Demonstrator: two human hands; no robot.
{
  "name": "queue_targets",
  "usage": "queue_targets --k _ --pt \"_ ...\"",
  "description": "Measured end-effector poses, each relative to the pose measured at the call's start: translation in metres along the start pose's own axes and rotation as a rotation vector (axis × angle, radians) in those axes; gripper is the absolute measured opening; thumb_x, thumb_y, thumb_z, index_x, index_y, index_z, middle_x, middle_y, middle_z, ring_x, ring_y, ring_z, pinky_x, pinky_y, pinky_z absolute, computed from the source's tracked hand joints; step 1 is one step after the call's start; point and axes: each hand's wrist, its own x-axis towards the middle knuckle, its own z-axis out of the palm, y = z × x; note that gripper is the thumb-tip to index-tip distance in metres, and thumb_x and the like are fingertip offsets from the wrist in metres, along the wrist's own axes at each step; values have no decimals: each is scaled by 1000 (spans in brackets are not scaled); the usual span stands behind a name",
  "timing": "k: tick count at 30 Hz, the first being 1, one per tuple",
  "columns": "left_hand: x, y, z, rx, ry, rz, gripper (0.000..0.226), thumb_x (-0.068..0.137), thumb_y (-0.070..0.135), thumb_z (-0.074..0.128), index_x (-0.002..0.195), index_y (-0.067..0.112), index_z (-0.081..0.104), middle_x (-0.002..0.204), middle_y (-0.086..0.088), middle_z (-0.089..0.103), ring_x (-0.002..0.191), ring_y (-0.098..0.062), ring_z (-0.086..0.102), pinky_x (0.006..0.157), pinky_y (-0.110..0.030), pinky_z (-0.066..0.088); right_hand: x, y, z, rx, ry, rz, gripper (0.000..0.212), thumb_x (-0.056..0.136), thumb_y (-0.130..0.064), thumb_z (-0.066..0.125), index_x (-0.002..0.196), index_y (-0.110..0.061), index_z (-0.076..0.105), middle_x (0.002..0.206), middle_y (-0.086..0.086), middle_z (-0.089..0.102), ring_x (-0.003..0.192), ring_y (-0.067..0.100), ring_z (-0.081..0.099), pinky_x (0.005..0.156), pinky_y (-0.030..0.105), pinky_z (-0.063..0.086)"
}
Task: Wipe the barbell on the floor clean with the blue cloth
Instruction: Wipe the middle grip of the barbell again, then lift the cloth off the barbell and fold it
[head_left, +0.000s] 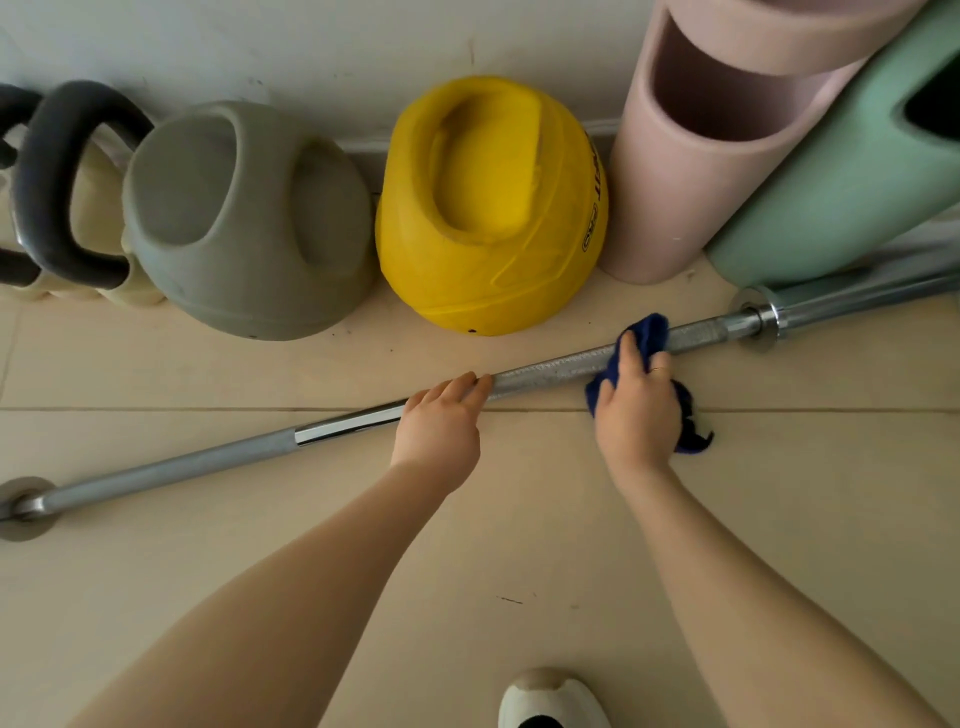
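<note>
A long chrome barbell (545, 371) lies slantwise on the tiled floor, from a collar at the lower left (23, 506) up to a collar at the right (763, 319). My left hand (441, 421) grips the shaft near its middle, fingers curled over it. My right hand (636, 405) holds the dark blue cloth (649, 332) wrapped over the knurled part of the shaft, right of the left hand. One end of the cloth trails on the floor beside my wrist.
Along the wall behind the bar stand a grey kettlebell (249, 223), a yellow kettlebell (483, 208), dark-handled weights (57, 182) at far left, and rolled pink (701, 156) and green (841, 171) mats at right. My shoe (550, 699) is at the bottom edge.
</note>
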Motion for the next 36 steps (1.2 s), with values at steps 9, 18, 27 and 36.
queue_targets --k 9,18,27,36 --pt "-14 -10 -26 -246 -149 -2 71 92 2 39 150 22 3 149 -5 35 127 -26 44 101 -34 38 -46 -48 3 411 -609 -335 42 95 -13 45 134 -28 48 130 5 50 116 24 52 97 33 43" --pt "-56 -29 -98 -499 198 322 19 84 6 54 99 9 66 88 6 61 77 -10 52 71 -16 40 -71 -88 -99 784 -749 -428 33 97 -15 40 116 -37 54 121 -6 61 116 10 54 108 37 38" --pt "-105 -21 -163 -915 344 321 30 90 0 47 84 27 58 61 12 54 57 2 49 60 -8 40 -91 -121 -164 399 -214 -657 37 91 -16 41 126 -15 54 132 6 49 121 19 48 105 32 36" --pt "-116 -26 -177 -1431 177 260 20 86 16 48 69 15 58 68 -6 54 70 -18 53 71 -30 46 -115 -116 -169 371 284 -549 12 88 -15 56 93 -6 63 81 8 69 73 27 63 64 28 42"
